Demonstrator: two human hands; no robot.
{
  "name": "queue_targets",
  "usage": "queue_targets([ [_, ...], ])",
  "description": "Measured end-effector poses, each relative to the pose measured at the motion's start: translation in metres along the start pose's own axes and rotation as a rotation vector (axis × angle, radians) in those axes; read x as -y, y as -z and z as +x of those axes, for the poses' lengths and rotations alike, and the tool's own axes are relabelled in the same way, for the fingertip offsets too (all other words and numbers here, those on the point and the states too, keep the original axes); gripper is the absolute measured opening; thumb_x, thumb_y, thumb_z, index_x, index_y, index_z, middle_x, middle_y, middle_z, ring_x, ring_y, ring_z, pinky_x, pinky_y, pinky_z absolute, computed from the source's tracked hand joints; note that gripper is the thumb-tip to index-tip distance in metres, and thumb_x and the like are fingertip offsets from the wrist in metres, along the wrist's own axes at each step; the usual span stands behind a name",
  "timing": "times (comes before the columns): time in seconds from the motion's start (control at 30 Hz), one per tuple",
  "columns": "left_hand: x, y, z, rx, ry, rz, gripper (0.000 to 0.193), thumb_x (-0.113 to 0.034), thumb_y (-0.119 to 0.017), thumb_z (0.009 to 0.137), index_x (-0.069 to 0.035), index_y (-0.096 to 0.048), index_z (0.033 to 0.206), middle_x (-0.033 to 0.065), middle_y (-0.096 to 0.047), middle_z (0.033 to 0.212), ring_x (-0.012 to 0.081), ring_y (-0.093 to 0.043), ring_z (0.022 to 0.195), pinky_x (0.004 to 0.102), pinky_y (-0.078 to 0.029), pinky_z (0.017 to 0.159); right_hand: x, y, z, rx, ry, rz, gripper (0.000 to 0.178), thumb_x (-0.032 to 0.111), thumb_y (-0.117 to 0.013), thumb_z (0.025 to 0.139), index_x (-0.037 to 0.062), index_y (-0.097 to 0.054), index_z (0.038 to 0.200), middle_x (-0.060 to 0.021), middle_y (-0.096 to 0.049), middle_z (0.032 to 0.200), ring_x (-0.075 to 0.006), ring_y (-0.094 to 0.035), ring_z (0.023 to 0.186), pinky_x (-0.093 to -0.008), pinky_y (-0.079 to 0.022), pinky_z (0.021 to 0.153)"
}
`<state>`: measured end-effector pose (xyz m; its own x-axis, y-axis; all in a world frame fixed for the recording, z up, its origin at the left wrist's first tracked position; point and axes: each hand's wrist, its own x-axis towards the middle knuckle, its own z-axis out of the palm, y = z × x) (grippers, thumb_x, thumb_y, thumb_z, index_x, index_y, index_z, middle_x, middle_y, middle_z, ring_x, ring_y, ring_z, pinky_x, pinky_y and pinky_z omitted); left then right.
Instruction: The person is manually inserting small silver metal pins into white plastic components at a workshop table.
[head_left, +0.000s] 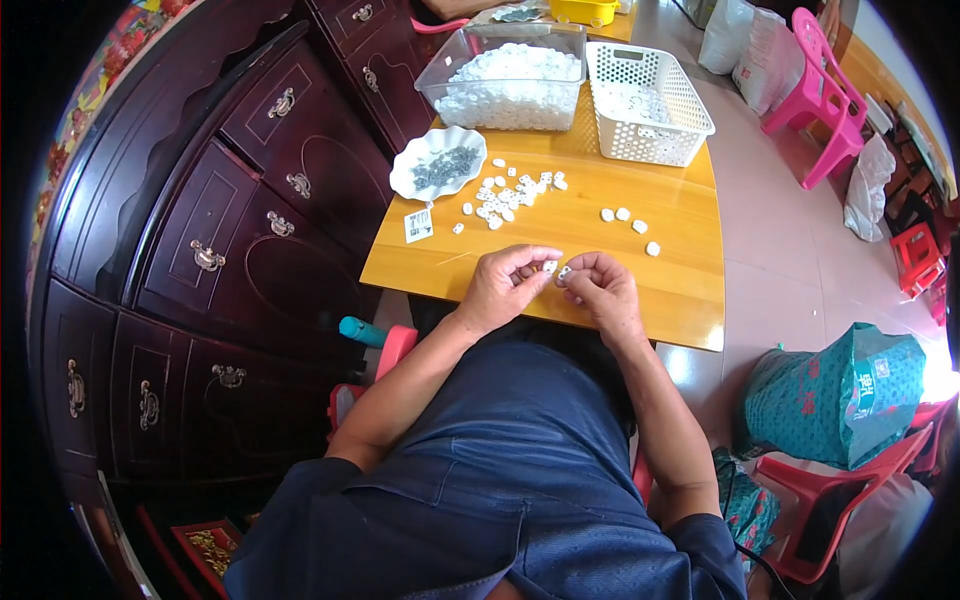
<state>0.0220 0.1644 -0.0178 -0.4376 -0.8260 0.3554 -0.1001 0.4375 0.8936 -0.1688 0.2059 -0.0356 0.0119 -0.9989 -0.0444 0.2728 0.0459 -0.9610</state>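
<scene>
White pieces (549,266), two in all, show in the head view above the near edge of the tabletop (670,310): the left hand (507,285) pinches one between its fingers, the right hand (606,292) the other, just beside it. Four loose pieces (639,226) lie rightward; one uncountable cluster (492,206) lies near one scalloped dish (403,175).

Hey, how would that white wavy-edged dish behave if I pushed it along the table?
The white wavy-edged dish looks stiff, given its firm fluted rim. It would probably slide easily, since the yellow table looks smooth and glossy. The loose grey pieces inside might shift or spill if it tipped.
</scene>
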Motion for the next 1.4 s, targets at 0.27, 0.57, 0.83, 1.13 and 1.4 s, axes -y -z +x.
queue_targets([
  [0.27, -0.002, 0.001, 0.001, 0.024, -0.025, 0.020, 0.027, 0.006, -0.068, 0.089, -0.002, -0.073, 0.115, 0.0066, -0.072, 0.092, 0.0097, -0.065, 0.073, 0.0243, -0.054, 0.067, -0.001, -0.002, -0.001, 0.020, 0.020, 0.004, 0.010, 0.006, -0.068, 0.094, 0.0014, -0.066, 0.103, -0.0028, -0.073, 0.085, -0.0057, -0.061, 0.069, -0.0201, -0.047, 0.065],
  [0.57, -0.007, 0.006, 0.003, 0.106, -0.066, 0.138, 0.028, 0.004, -0.068, 0.090, -0.004, -0.073, 0.117, 0.0038, -0.067, 0.094, 0.0095, -0.061, 0.078, 0.0235, -0.049, 0.067, -0.005, -0.002, -0.001, 0.031, -0.031, -0.013, 0.009, 0.008, -0.069, 0.096, 0.0015, -0.068, 0.102, -0.0019, -0.072, 0.085, -0.0060, -0.062, 0.071, -0.0201, -0.050, 0.067],
  [0.83, -0.013, 0.007, 0.005, 0.165, -0.190, 0.279, 0.034, 0.002, -0.071, 0.086, -0.003, -0.071, 0.120, 0.0078, -0.062, 0.090, 0.0175, -0.062, 0.077, 0.0271, -0.050, 0.069, -0.002, -0.002, -0.001, 0.079, -0.074, 0.015, 0.014, 0.015, -0.066, 0.100, 0.0019, -0.069, 0.103, -0.0030, -0.072, 0.087, -0.0074, -0.064, 0.074, -0.0218, -0.052, 0.070],
  [1.13, -0.032, -0.005, 0.000, -0.025, -0.265, 0.543, 0.040, -0.008, -0.081, 0.077, -0.003, -0.069, 0.115, 0.0114, -0.066, 0.097, 0.0297, -0.067, 0.085, 0.0373, -0.056, 0.076, -0.002, -0.011, -0.004, 0.093, -0.097, 0.131, 0.017, 0.021, -0.065, 0.102, 0.0039, -0.069, 0.101, -0.0013, -0.071, 0.089, -0.0074, -0.065, 0.079, -0.0231, -0.054, 0.074],
  [1.4, -0.025, -0.003, -0.001, 0.000, -0.283, 0.613, 0.032, -0.010, -0.079, 0.080, -0.003, -0.070, 0.110, 0.0130, -0.069, 0.099, 0.0326, -0.069, 0.090, 0.0396, -0.056, 0.078, -0.004, -0.007, -0.003, 0.106, -0.179, 0.195, 0.017, 0.023, -0.063, 0.102, 0.0068, -0.069, 0.102, -0.0012, -0.072, 0.091, -0.0075, -0.067, 0.081, -0.0237, -0.055, 0.077],
])
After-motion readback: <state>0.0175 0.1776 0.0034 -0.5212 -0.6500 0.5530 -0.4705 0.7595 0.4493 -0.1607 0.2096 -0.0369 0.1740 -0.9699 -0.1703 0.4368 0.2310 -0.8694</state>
